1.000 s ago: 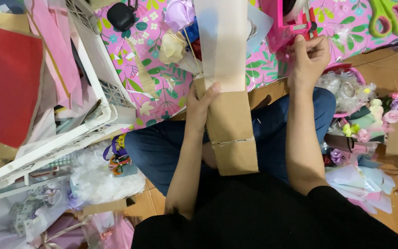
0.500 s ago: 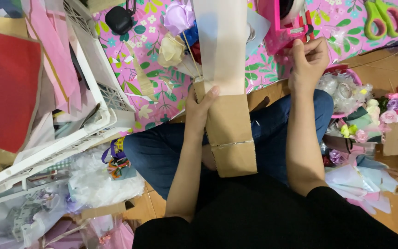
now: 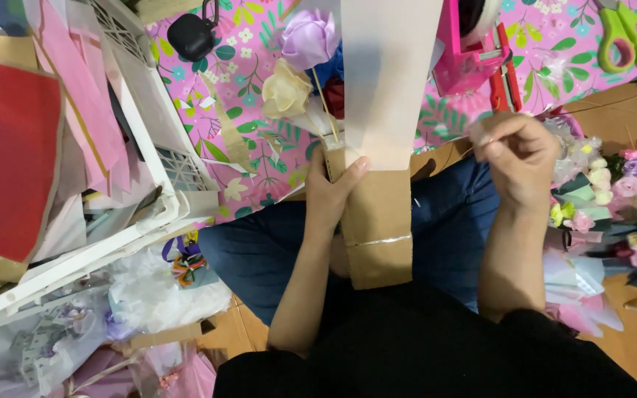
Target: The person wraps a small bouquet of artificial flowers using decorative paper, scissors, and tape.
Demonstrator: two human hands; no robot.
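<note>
Left hand (image 3: 333, 193) is gripping the brown cardboard wrap (image 3: 374, 221) at frame centre, keeping flower stems (image 3: 324, 103) bunched; right hand (image 3: 517, 158), centre-right, is pinching something small, possibly tape, below the pink tape dispenser (image 3: 473, 44).

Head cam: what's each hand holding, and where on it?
Left hand grips the cardboard box at its upper left edge, thumb over the front. Right hand has fingertips pinched together by the pink tape dispenser; whether they hold anything cannot be told.
</note>
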